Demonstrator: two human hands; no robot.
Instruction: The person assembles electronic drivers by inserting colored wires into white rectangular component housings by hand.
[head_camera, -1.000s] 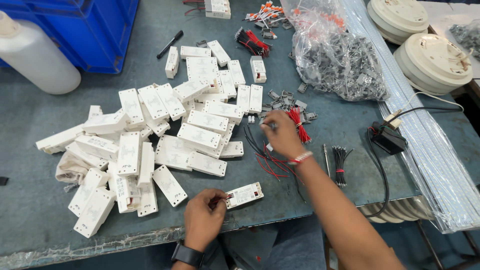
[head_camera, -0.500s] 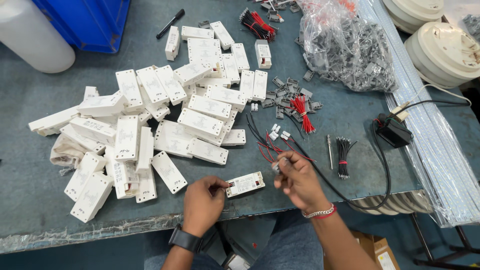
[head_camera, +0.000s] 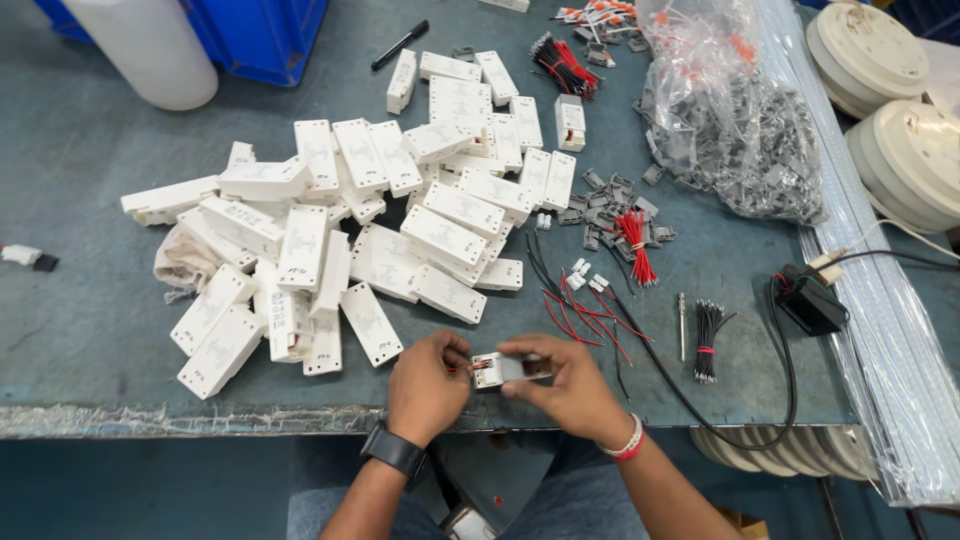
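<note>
Both hands meet at the table's front edge over one small white rectangular module (head_camera: 497, 370). My left hand (head_camera: 425, 388), with a black watch on the wrist, pinches its left end, where a short red wire shows. My right hand (head_camera: 566, 385), wearing a red and white bracelet, grips the module's right end from above. A large pile of the same white modules (head_camera: 350, 220) lies just beyond my left hand. Loose red and black wires with white connectors (head_camera: 580, 300) lie just beyond my right hand.
Small grey clips (head_camera: 615, 205) and a red wire bundle (head_camera: 634, 240) lie mid-table. A clear bag of grey parts (head_camera: 740, 130) sits at the back right. A black wire bundle (head_camera: 706, 335), a black adapter (head_camera: 808, 300), round white discs (head_camera: 905, 150), a white bottle (head_camera: 150, 50) and a blue bin (head_camera: 255, 30) surround the area.
My right hand came back from the clips and wires and closed on the module's right end. The module was lifted off the table toward me, held between both hands.
</note>
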